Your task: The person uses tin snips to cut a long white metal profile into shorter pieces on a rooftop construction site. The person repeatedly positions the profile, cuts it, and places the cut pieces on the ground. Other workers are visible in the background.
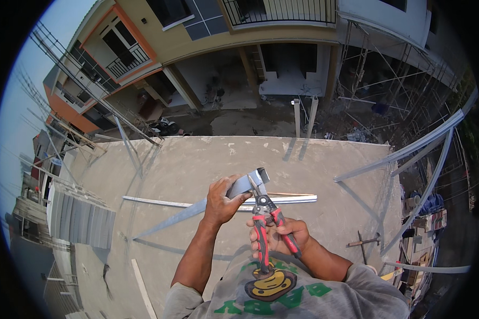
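My left hand (pixel 222 200) is wrapped round a long metal channel (pixel 189 211) near its upper end. The channel slants down to the left, its far tip resting on the concrete slab. In my right hand (pixel 282 236) is a pair of tin snips (pixel 263 208) with red and black handles, which stand spread apart. The snips' jaws are at the channel's end, just right of my left fingers. Whether the blades have bitten into the metal I cannot tell.
More metal profiles (pixel 298 199) lie on the concrete slab (pixel 197 159). A stack of grey panels (pixel 82 215) stands left. Right are a hammer (pixel 364 243) and leaning metal channels (pixel 404 154). The slab's far edge (pixel 277 137) drops off before a house with scaffolding (pixel 378 64).
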A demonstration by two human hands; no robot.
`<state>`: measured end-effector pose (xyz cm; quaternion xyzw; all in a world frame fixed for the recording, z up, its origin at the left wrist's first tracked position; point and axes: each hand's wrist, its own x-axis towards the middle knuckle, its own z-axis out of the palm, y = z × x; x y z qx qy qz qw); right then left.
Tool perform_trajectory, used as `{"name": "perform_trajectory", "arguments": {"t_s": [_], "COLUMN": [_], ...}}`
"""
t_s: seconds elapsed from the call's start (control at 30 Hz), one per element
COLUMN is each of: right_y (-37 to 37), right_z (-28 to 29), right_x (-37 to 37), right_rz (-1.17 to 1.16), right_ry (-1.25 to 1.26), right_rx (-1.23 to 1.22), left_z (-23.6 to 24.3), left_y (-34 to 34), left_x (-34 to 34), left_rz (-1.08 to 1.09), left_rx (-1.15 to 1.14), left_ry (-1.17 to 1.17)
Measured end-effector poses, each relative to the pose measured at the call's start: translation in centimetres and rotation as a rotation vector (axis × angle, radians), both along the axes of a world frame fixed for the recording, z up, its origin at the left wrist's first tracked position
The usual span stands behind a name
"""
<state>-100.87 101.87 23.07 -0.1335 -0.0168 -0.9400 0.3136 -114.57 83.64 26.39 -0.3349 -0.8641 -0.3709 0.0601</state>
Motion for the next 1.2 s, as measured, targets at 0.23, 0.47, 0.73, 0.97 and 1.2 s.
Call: {"name": "perform_trajectory", "arguments": {"t_s": [0.23, 0.47, 0.73, 0.97, 1.2], "right_y": [-0.9, -0.5, -0.4, 0.6, 1.2], "right_z": [0.7, 0.6, 0.6, 0.3, 1.4], "right_x": [0.9, 1.0, 0.5, 0.1, 0.6], "right_rz": [0.021, -0.005, -0.044, -0.13, -0.263], "right_ry": [-0.086, -0.11, -0.127, -0.19, -0.411], "right_rx": [-0.044, -0.048, 0.037, 0.36, 0.91], "left_z": [0.1, -0.8, -1.4, -2.4, -6.0], "left_y": [0.2, 1.0, 1.2, 1.8, 3.3], "left_x": [0.3, 0.5, -0.1, -0.9, -1.6], "left_rz": [0.007, 0.014, 0.048, 0.027, -0.023], "left_rx": [0.043, 0.021, -0.036, -0.016, 0.0], "left_ry": [0.007, -0.047, -0.086, -0.075, -0.09]}}
